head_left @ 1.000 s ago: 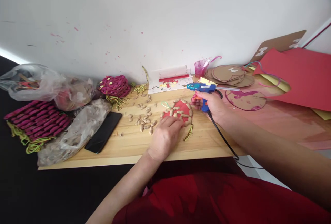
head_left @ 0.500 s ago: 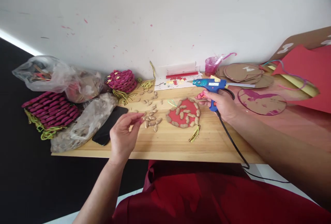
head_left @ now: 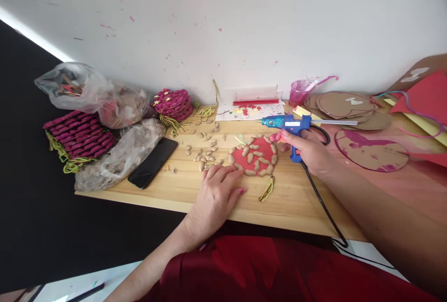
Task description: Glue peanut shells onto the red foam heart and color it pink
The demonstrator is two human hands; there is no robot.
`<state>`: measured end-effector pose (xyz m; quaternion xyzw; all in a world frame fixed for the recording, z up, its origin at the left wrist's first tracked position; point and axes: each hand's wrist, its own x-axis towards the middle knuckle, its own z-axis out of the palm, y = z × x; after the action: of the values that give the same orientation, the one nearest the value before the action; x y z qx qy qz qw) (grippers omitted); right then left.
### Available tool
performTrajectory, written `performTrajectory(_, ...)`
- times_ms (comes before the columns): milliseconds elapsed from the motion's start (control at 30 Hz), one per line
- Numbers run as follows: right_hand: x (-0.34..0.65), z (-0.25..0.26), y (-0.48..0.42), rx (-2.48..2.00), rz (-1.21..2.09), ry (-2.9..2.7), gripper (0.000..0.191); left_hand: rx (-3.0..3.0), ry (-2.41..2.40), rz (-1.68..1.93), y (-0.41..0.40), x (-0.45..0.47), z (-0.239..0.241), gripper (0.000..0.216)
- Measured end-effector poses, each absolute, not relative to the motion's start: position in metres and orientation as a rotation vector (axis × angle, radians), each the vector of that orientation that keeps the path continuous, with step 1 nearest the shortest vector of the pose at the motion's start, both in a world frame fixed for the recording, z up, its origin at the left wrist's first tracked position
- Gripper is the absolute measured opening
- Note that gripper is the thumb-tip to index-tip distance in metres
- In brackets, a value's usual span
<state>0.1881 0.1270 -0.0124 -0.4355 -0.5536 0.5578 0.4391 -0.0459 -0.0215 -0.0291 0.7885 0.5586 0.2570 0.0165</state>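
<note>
Clamping the glue gun (head_left: pixel 291 124), the right hand (head_left: pixel 312 153) risks dripping hot glue on the flat, open-fingered left hand (head_left: pixel 216 197).

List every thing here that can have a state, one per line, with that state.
glue gun: gripped, nozzle pointing left, glue stick in the back, cord attached.
right hand: closed on the glue gun.
red disc: lying flat, ringed with peanuts.
left hand: open, palm down on the table beside the red disc.
phone: lying flat, screen dark.
pink cup: upright.
cardboard discs: stacked.
</note>
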Motion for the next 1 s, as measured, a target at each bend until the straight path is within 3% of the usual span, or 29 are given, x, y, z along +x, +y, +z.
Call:
performTrajectory(267,0.192,-0.015,0.124,-1.182,1.332,-1.357,0.039,2.438,1.799,0.746,-0.024,-0.053,-0.029,0.039)
performTrajectory(467,0.19,-0.013,0.126,-1.143,1.34,-1.21,0.044,2.432,1.868,1.147,-0.013,-0.082,-0.018,0.032)
performTrajectory(633,0.193,-0.016,0.128,-1.05,1.42,-1.15,0.044,2.261,2.137,1.157,-0.004,-0.121,-0.007,0.019)
performTrajectory(1000,0.189,-0.012,0.127,-1.131,1.411,-1.157,0.052,2.122,2.254,1.249,0.006,-0.154,-0.01,0.029)
